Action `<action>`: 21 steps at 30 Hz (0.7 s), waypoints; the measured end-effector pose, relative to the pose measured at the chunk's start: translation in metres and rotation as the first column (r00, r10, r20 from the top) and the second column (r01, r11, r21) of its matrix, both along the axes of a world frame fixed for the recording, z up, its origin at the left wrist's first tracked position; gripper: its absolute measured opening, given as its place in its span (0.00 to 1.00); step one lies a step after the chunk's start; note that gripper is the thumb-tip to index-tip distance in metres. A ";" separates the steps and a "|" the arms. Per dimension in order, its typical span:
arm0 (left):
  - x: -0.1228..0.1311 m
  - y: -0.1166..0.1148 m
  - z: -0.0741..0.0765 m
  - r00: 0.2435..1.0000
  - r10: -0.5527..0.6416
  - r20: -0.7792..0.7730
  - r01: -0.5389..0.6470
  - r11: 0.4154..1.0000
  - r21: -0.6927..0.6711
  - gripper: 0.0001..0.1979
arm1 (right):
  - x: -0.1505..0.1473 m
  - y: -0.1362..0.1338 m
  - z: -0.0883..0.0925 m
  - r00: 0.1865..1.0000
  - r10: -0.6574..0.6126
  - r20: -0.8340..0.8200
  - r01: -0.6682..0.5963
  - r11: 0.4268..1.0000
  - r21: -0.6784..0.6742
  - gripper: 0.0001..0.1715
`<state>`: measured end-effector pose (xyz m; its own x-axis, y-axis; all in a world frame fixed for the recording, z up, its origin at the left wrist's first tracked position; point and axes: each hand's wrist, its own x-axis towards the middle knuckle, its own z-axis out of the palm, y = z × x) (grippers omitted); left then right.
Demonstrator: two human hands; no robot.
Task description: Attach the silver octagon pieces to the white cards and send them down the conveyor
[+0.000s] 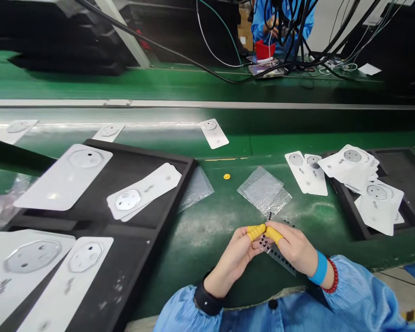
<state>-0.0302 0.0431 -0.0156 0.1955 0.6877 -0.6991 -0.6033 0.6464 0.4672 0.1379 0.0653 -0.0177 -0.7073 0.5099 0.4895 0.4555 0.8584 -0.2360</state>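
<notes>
Both hands meet over the green bench near its front edge, with yellow covers on thumb or finger. My left hand [238,252] is closed, its covered tip pressed against the other hand's. My right hand [293,244] is also closed in a pinch there. A clear sheet with rows of small black dots [280,257] hangs between and below the hands; the fingers partly hide it, and which hand grips it is unclear. Just beyond lie clear bubble bags [262,188]. A small yellow piece [227,176] rests on the bench to their left.
A black tray [166,196] with white socket plates [143,190] fills the left. Another black tray [406,173] at right holds stacked plates, with two plates [309,173] beside it. One plate [214,133] lies farther back. Cables [235,82] hang before a co-worker in blue [259,18].
</notes>
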 end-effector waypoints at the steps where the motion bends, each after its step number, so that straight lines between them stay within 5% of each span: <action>1: 0.000 0.000 -0.001 1.000 -0.020 -0.004 0.020 1.000 0.008 0.10 | 0.000 0.001 0.001 0.999 0.025 0.031 -0.025 0.999 0.023 0.19; 9: -0.001 -0.006 -0.005 0.985 -0.115 -0.132 0.125 0.990 0.072 0.11 | -0.003 0.007 0.011 0.985 0.115 0.126 -0.134 0.979 0.152 0.20; 14: 0.003 -0.002 -0.010 0.928 -0.173 -0.331 0.216 0.971 0.098 0.03 | -0.007 0.010 0.009 0.963 0.193 0.187 -0.205 0.978 0.046 0.16; 17: -0.002 0.000 -0.011 0.802 -0.155 -0.577 0.275 0.953 0.126 0.04 | -0.004 0.017 -0.007 0.975 0.218 0.030 -0.202 0.940 -0.277 0.11; 19: -0.013 0.002 -0.008 0.649 -0.135 -0.748 0.326 0.939 0.113 0.08 | -0.001 0.021 -0.019 0.989 0.113 -0.094 -0.146 0.838 -0.526 0.09; 21: -0.029 0.010 0.000 0.473 -0.120 -0.873 0.371 0.926 0.074 0.12 | -0.002 0.025 -0.029 0.990 0.011 -0.143 -0.100 0.766 -0.635 0.08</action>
<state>-0.0593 0.0531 -0.0151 -0.2105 0.8640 -0.4575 0.3276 0.5032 0.7997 0.1359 0.0900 -0.0465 -0.7006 0.6978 0.1493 0.3408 0.5110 -0.7891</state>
